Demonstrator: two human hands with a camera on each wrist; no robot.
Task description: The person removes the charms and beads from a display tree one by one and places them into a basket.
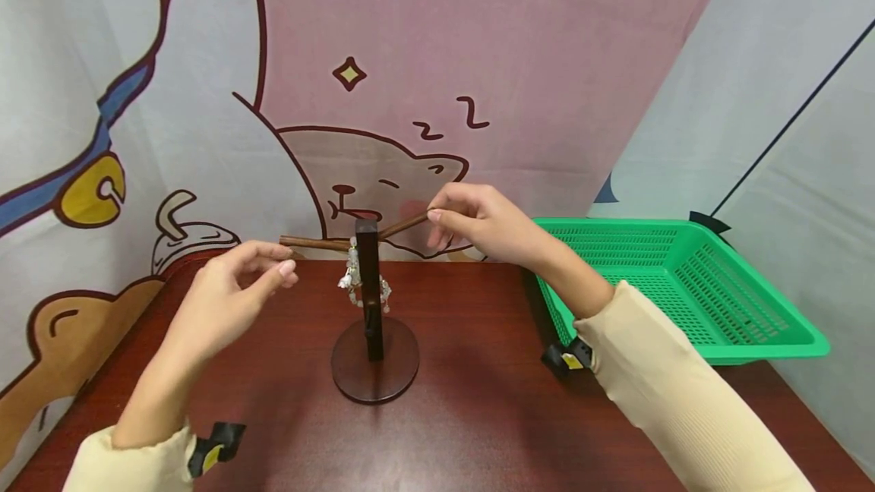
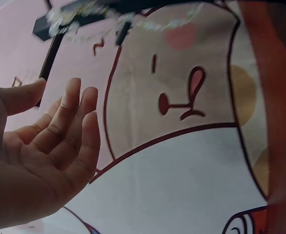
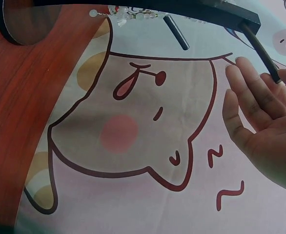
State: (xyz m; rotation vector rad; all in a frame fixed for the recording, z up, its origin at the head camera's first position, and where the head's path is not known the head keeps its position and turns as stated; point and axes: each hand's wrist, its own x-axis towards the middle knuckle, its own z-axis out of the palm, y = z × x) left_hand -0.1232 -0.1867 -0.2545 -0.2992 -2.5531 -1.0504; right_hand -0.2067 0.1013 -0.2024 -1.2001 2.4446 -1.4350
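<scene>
A person's right hand (image 1: pixel 487 222) pinches the right end of a wooden crossbar (image 1: pixel 317 244) — its long axis running left to right across a dark stand (image 1: pixel 370 287). The left hand (image 1: pixel 229 291), thumb and fingertips apart, is beside the left end; contact is unclear. Beaded strands (image 1: pixel 353 272) hang below — between both hands.

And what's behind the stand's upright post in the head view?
The table and printed backdrop lie beyond the dark post, and pale beads show on either side. The strip directly behind the post is covered and can't be seen.
</scene>
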